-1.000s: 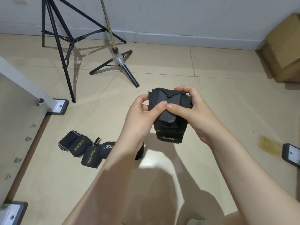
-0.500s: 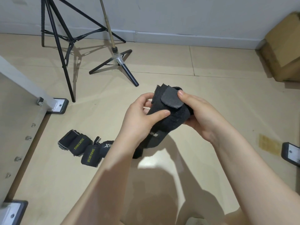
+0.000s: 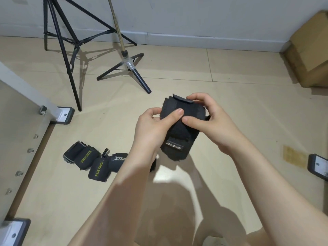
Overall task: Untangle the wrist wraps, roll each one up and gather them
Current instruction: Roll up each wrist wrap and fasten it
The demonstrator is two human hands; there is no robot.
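Both my hands hold one black wrist wrap [image 3: 179, 137] above the floor, partly rolled, its loose lower end hanging with a small label on it. My left hand [image 3: 152, 130] grips its left side with the thumb laid across the front. My right hand [image 3: 211, 121] holds the right side, thumb on the front and fingers pinching the flap at the top. On the floor to the left lie several rolled black wraps [image 3: 92, 162], close together, some lettered XUEYING in yellow. My left forearm hides part of that group.
A black tripod [image 3: 65, 45] and a second stand with a taped joint [image 3: 129, 64] stand at the back left. A white frame with a foot plate [image 3: 62, 114] runs along the left. A cardboard box [image 3: 312, 55] sits at the back right, another foot plate [image 3: 319, 167] at right.
The wrap has been turned in my hands: the flap moved up to the top edge, the label end now hangs down facing me. The rolled wraps on the floor have not moved.
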